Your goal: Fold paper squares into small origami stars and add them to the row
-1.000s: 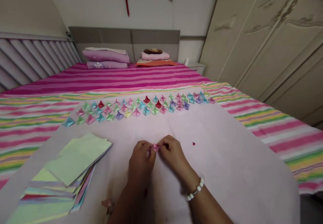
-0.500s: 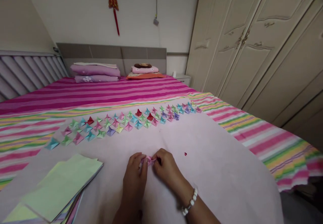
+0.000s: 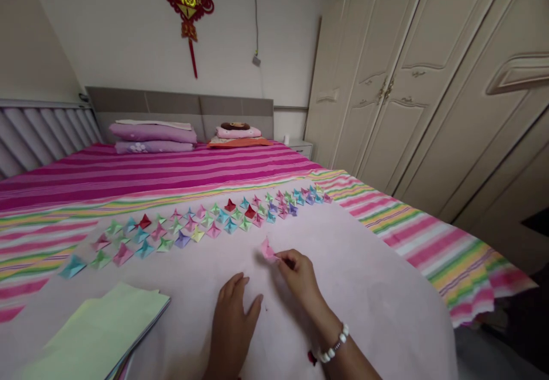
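Observation:
Between thumb and fingers, my right hand (image 3: 299, 277) pinches a corner of a pink folded paper boat (image 3: 268, 250), held just above the pale pink sheet (image 3: 351, 288). My left hand (image 3: 234, 317) rests near the sheet with fingers apart and nothing in them. Beyond both hands stand rows of small folded paper boats (image 3: 213, 230) in pink, green, blue, purple, yellow and red. A stack of coloured paper (image 3: 107, 323), light green on top, lies to the left of my left hand.
Striped bedding (image 3: 386, 220) surrounds the pale sheet. Folded quilts (image 3: 154, 134) and a smaller pile (image 3: 238, 134) sit by the headboard (image 3: 231, 111). A wardrobe (image 3: 412, 83) stands at the right. A small dark red thing (image 3: 311, 358) lies beside my right wrist.
Both hands were together on the pink paper. My left hand has let go and opened, while my right hand has carried the boat forward and slightly right. The camera view has shifted.

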Motion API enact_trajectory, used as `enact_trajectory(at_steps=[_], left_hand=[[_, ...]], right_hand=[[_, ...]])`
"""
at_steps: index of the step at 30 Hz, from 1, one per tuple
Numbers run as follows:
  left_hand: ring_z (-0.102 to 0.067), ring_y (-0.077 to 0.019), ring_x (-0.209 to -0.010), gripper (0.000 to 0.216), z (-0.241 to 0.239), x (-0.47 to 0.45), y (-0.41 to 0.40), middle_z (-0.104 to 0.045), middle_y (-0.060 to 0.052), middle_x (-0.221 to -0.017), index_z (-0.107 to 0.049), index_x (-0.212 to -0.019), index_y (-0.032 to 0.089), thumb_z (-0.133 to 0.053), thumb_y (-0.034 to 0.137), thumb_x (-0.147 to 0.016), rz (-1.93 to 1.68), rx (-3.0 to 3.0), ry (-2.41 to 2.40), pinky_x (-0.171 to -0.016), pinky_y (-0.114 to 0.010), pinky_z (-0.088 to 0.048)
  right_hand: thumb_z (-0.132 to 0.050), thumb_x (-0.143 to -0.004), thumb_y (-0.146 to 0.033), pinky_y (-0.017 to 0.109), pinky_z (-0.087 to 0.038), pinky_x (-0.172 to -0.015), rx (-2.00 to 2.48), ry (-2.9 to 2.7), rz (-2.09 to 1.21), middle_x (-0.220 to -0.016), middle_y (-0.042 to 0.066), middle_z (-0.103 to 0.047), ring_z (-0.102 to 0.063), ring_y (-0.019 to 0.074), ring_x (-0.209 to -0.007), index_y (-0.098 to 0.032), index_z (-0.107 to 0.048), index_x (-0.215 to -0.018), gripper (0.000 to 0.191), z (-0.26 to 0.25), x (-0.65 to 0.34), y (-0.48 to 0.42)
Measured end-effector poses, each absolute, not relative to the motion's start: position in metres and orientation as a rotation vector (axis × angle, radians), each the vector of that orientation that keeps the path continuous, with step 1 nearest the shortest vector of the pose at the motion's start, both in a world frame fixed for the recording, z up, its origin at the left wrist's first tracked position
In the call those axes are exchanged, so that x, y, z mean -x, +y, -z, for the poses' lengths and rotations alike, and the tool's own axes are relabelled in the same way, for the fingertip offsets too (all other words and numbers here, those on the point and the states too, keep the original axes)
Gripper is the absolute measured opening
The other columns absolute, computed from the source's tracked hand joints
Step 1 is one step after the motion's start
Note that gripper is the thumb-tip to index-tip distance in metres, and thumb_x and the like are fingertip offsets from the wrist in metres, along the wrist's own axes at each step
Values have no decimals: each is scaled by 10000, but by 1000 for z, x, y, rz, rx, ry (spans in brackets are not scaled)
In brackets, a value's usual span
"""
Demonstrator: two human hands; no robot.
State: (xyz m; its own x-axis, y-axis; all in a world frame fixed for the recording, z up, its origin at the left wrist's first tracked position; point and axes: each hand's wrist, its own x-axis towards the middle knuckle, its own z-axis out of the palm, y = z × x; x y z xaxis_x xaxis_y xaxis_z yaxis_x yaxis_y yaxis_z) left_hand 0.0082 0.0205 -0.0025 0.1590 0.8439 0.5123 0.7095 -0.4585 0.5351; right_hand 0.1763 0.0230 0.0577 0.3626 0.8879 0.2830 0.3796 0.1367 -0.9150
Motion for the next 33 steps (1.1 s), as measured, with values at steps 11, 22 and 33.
enact_trajectory(at_steps=[11,22,33], left_hand=[[-560,-292,-1125,309,1,-7,20,-622,-135,-1182,-662,-1036,142,-534,329,-826,-1093,-2305,1563,-965,-496,-481],[-574,-296,-1116,357,7,-4,24,-639,-146,-1174,-672,-1046,129,-476,352,-847,-1014,-2325,1585,-966,-506,-480],[-586,-303,-1103,371,10,-3,27,-649,-152,-1164,-679,-1040,130,-465,359,-841,-1025,-2311,1579,-946,-513,-494]], right_hand=[[-546,-745,-190,256,-436,-559,1720,-1170,-332,-721,58,-717,-639,196,-670,-150,-714,-746,173,-90,-266,82],[-564,-913,-315,408,-526,-825,2161,-1239,-241,-1212,84,-572,-604,218,-1001,-185,-557,-1187,304,-95,-311,131],[-548,-871,-182,322,-443,-723,2184,-1234,17,-1002,172,-655,-624,258,-918,-116,-673,-1017,202,-80,-307,141]])
